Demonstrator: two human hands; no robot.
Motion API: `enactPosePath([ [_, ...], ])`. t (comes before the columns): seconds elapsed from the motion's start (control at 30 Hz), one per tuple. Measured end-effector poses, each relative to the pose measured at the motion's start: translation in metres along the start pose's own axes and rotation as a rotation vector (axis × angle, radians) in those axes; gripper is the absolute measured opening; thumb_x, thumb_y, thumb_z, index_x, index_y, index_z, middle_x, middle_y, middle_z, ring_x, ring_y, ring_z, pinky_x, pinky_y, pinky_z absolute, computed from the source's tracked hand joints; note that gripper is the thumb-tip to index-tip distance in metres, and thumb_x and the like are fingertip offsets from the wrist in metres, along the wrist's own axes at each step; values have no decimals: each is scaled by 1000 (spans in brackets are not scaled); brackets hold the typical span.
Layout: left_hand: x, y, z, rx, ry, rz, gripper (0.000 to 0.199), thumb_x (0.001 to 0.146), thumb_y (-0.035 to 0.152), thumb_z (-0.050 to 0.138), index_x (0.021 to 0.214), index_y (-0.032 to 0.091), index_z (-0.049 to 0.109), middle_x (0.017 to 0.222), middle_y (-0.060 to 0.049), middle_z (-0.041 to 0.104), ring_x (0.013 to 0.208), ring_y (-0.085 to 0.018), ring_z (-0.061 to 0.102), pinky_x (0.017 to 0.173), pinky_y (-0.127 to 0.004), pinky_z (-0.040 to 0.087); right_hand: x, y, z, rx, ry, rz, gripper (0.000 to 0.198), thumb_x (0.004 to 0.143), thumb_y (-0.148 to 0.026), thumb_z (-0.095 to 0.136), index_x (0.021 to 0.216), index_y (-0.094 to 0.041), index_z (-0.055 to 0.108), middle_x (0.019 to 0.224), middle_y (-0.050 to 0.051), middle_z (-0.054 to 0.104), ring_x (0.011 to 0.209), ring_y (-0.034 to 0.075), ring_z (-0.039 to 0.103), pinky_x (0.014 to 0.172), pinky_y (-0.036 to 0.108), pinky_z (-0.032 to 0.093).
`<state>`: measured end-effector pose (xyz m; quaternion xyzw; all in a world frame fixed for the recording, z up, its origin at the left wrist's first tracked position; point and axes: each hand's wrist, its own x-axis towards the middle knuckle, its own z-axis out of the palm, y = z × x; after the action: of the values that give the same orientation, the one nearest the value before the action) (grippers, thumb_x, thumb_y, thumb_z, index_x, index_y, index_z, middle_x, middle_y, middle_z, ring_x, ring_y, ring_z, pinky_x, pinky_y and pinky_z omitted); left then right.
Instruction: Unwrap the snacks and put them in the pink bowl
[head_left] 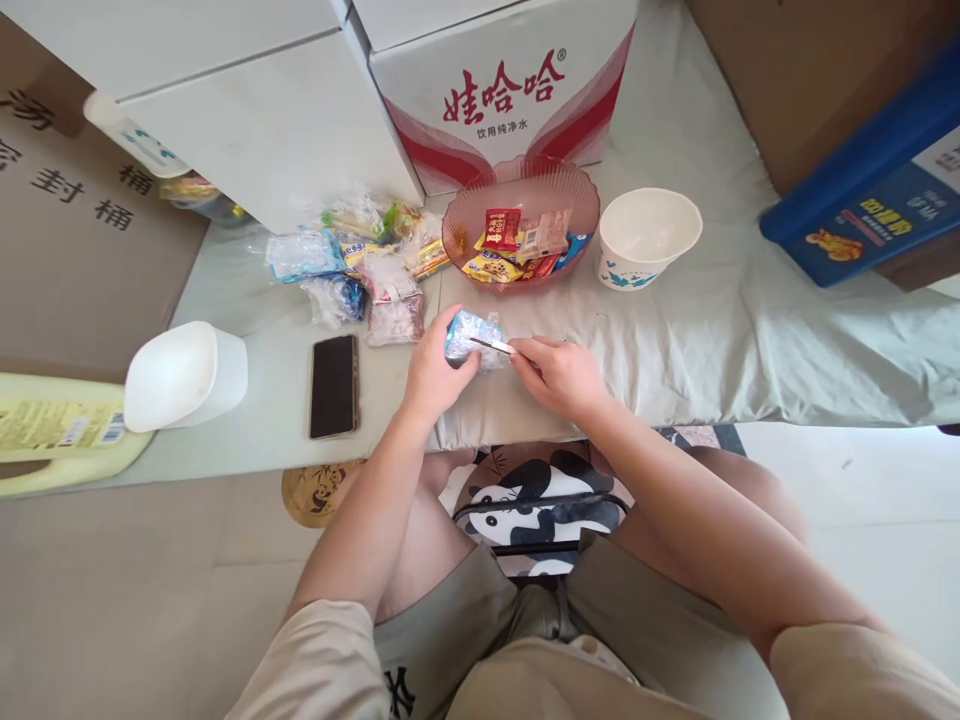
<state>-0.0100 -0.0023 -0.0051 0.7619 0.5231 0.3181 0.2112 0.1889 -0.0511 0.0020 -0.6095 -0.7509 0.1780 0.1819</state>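
My left hand (435, 368) grips a small blue-and-white packet (466, 328) in clear plastic wrap, just above the cloth near the table's front edge. Between the fingers of my right hand (561, 376) is a small knife (501, 347) with a white handle and a thin dark blade. Its tip lies over the wrapped packet; whether it has cut the plastic I cannot tell. Behind my hands stands a pink ribbed bowl (465, 215) with red, yellow and blue snack packets (501, 230) in it. Several plastic-wrapped snack bundles (394, 300) lie to the left of the bowl.
A white paper tub (649, 235) stands right of the bowl. Leftward are a black phone (334, 385), a white plastic container (217, 375) and a pale yellow jug (67, 425). White-and-red cartons (502, 100) line the back. A blue box (862, 200) is at right.
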Motion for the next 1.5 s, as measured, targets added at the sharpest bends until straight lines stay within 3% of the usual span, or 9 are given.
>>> enactPosePath([
  [0.17,-3,-1,0,-18,-1,44,61,77,19,68,135,21,48,132,-11,60,122,-24,60,109,-39,46,3,-2,2,-16,-28,12,38,100,-37,36,116,-26,69,93,6,71,78,21,64,57,31,26],
  [0.33,1,-15,-6,-194,145,3,64,80,34,72,135,24,43,133,-11,57,124,-26,58,107,-41,47,3,5,-5,-65,-12,54,34,98,-37,41,106,-27,72,89,6,70,75,21,62,56,31,24],
  [0.43,3,-22,-12,-250,182,-47,66,85,44,66,141,27,35,126,-11,59,116,-24,62,99,-40,52,2,17,-10,-113,42,113,31,96,-36,44,103,-27,73,89,6,70,72,21,60,55,31,22],
  [0.6,-1,-18,-10,-214,48,-23,61,83,37,68,137,26,42,123,-9,60,113,-24,62,97,-40,53,2,36,-12,-148,185,166,31,92,-33,47,105,-24,74,94,10,71,78,25,59,61,33,30],
  [0.8,-7,1,-1,-14,-187,30,45,80,24,68,124,22,59,137,-13,55,135,-29,50,114,-47,40,1,34,-7,-126,209,106,33,90,-29,48,112,-19,71,109,14,68,98,31,57,80,41,38],
  [1.07,-1,-8,-4,-2,-81,-37,17,83,22,65,100,21,67,136,-12,55,130,-27,54,111,-48,42,3,31,-3,-69,194,51,30,90,-27,46,105,-19,70,106,13,67,96,30,57,85,43,40],
  [1.5,-2,-6,-5,-31,-105,-16,13,80,19,67,93,20,67,124,-9,60,117,-24,61,107,-44,46,3,31,1,-42,192,33,28,90,-26,46,100,-19,71,103,12,68,94,29,59,83,41,40],
])
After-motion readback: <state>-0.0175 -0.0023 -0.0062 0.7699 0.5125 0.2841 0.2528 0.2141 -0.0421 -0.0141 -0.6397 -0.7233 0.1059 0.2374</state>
